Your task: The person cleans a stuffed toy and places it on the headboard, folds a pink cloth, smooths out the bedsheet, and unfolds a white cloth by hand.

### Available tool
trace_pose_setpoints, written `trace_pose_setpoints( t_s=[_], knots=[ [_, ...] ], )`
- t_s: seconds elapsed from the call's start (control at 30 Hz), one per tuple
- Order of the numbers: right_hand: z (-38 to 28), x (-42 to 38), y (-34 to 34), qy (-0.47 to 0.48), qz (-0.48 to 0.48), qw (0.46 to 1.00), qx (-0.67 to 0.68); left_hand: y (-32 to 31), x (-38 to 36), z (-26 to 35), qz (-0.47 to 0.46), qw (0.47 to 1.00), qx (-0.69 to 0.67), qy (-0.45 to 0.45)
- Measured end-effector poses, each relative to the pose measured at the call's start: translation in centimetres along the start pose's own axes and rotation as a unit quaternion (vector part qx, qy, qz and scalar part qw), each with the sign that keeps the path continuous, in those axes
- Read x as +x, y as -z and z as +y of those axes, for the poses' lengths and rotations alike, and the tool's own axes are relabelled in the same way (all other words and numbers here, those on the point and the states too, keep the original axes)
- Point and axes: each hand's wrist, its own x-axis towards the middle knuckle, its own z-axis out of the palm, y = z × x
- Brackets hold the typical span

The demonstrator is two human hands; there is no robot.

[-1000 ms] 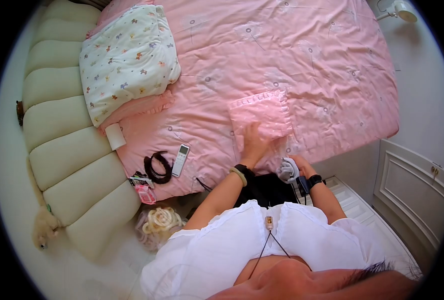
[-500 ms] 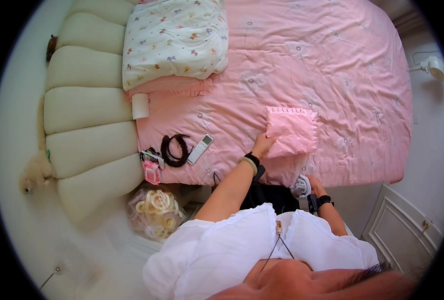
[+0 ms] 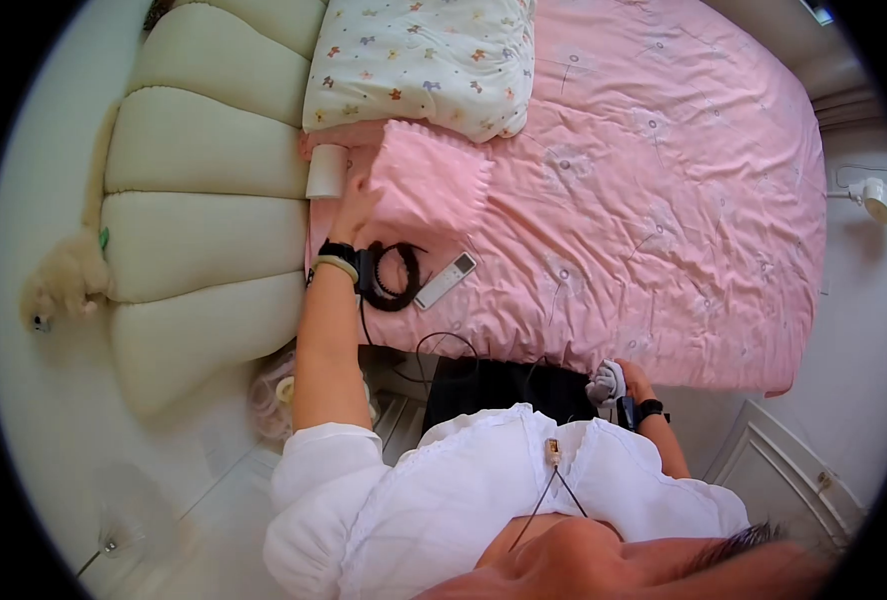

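Head view: the left hand (image 3: 357, 208) grips the pink pad (image 3: 426, 185) by its left edge, maybe to keep it flat, beside the white roll (image 3: 326, 172), bed's (image 3: 654, 300) left. The right hand (image 3: 637, 380), partly hidden, seems closed round grey cloth (image 3: 604, 385).

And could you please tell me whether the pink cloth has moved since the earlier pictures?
Yes: the pink cloth has moved toward the headboard, now near the white roll.
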Motion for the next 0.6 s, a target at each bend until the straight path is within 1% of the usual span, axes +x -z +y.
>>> trace_pose_setpoints(
  t_s=[0.03, 0.07, 0.13, 0.17, 0.2, 0.23, 0.27, 0.3, 0.33, 0.37, 0.43, 0.53, 0.6],
  knots=[
    [-0.4, -0.4, -0.8, -0.005, -0.004, 1.0, -0.004, 1.3, 1.1, -4.4, 0.118, 0.985, 0.123, -0.031],
    [-0.5, -0.4, -1.4, 0.003, 0.008, 1.0, -0.01, 1.7, 0.5, -4.8, 0.118, 0.989, 0.091, -0.017],
    [-0.2, -0.3, -2.1, 0.012, 0.03, 0.999, -0.024, 2.3, -3.0, -3.9, 0.119, 0.992, 0.028, 0.016],
    [-0.2, 0.1, -2.3, 0.016, 0.029, 0.999, -0.033, 1.7, -5.3, -2.5, 0.066, 0.996, 0.034, 0.042],
    [-0.1, 0.6, -2.5, 0.02, 0.027, 0.999, -0.043, -0.1, -7.6, -2.8, 0.054, 0.997, 0.037, 0.042],
    [-0.2, 0.8, -2.8, 0.026, 0.026, 0.998, -0.052, -2.2, -9.9, -3.5, 0.043, 0.997, 0.04, 0.041],
    [-0.5, 0.9, -3.2, 0.019, 0.012, 0.998, -0.058, -4.3, -12.0, -4.9, -0.017, 0.998, 0.013, 0.054],
    [-0.9, 1.0, -3.6, 0.011, -0.001, 0.998, -0.064, -6.5, -14.3, -6.1, -0.059, 0.997, 0.032, 0.048],
    [-1.3, 1.1, -4.1, 0.004, -0.014, 0.997, -0.07, -8.5, -16.6, -6.8, -0.083, 0.994, 0.001, 0.066],
    [-1.8, 1.0, -4.7, 0.004, -0.013, 0.997, -0.073, -10.0, -18.8, -7.1, -0.115, 0.99, 0.005, 0.082],
    [-3.0, -0.1, -6.6, 0.004, -0.01, 0.997, -0.081, -12.0, -22.1, -7.0, -0.128, 0.984, 0.081, 0.09],
    [-4.8, -2.9, -10.6, -0.014, 0.015, 0.993, -0.117, -12.6, -24.1, -6.3, -0.048, 0.988, 0.102, 0.102],
    [-5.2, -2.3, -10.4, -0.011, 0.013, 0.989, -0.146, -11.7, -24.4, -5.3, 0.044, 0.984, 0.161, 0.063]
  ],
)
